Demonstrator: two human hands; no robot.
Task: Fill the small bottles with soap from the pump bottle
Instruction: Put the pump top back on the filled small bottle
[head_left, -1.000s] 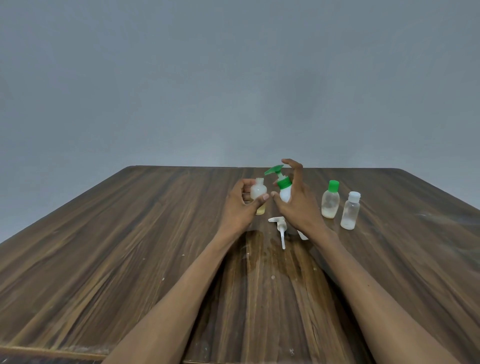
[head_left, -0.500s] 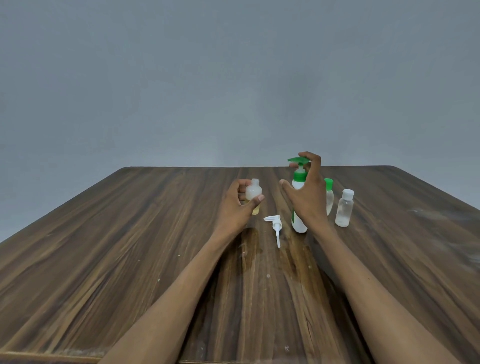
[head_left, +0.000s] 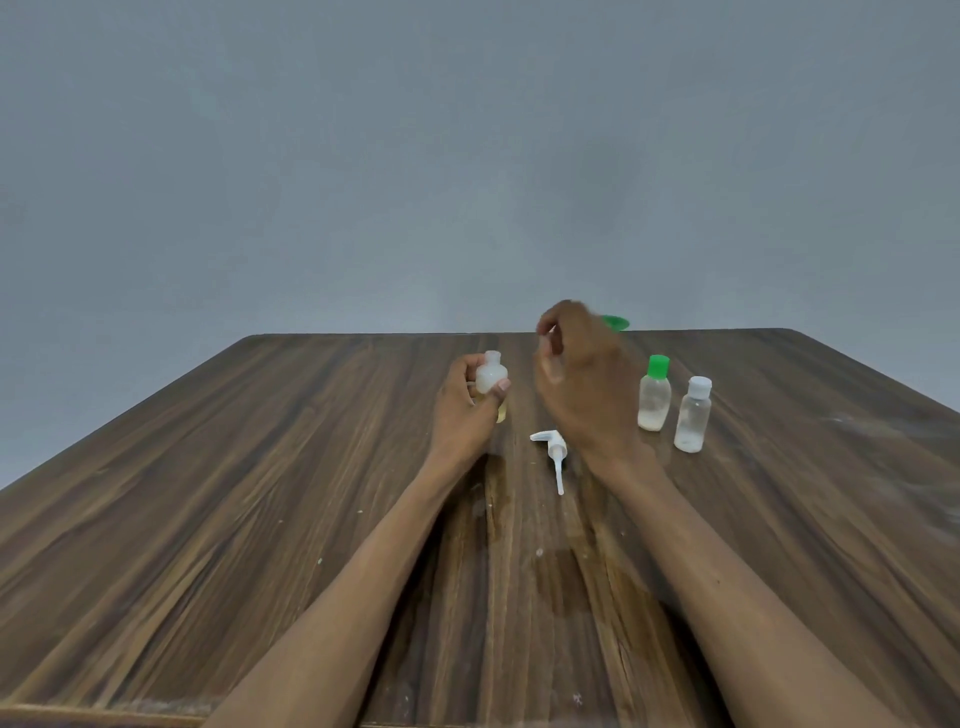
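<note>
At frame centre the left hand (head_left: 465, 402) is gripping an uncapped small bottle (head_left: 491, 378). The right hand (head_left: 582, 384), blurred, is hiding the pump bottle; only its green nozzle (head_left: 615, 322) is showing, so its grip cannot be told. Pumping seems underway; next, the nozzle needs aligning over the open neck.

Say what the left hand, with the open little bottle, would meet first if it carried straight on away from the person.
Probably nothing: past the left hand and its small bottle, only bare table shows up to the far edge. Depth is hard to judge in this view.
</note>
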